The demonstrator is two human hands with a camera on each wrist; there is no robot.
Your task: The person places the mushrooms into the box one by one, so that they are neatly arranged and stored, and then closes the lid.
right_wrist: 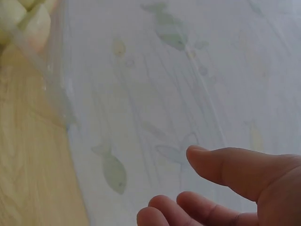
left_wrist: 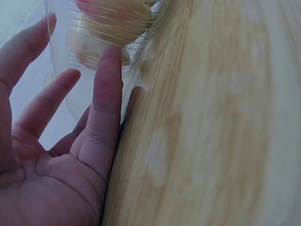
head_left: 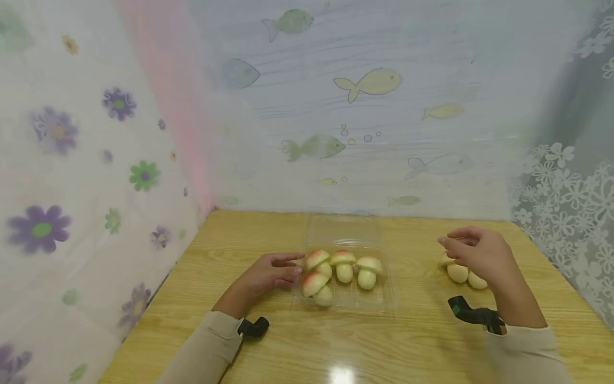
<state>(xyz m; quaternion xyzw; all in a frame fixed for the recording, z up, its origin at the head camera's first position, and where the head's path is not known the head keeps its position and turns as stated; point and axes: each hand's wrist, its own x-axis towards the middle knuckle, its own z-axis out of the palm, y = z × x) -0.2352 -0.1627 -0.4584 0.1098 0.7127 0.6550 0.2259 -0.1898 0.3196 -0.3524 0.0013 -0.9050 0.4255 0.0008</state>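
I see the left hand [head_left: 266, 276] relaxed, fingers extended at the clear box [head_left: 341, 295] — four mushrooms [head_left: 344, 272] inside; the right hand [head_left: 484, 258], slightly curled and empty, partly hides loose mushrooms [head_left: 458, 273] on the table [head_left: 408, 341].

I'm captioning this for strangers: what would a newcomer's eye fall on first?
Probably the four red-tinged mushroom-shaped pieces in the open clear container midway across the table, beside the left hand. Next, similar pieces toward the table's right side, partly hidden by the right hand in the head view. The fish-printed backdrop stands out behind.
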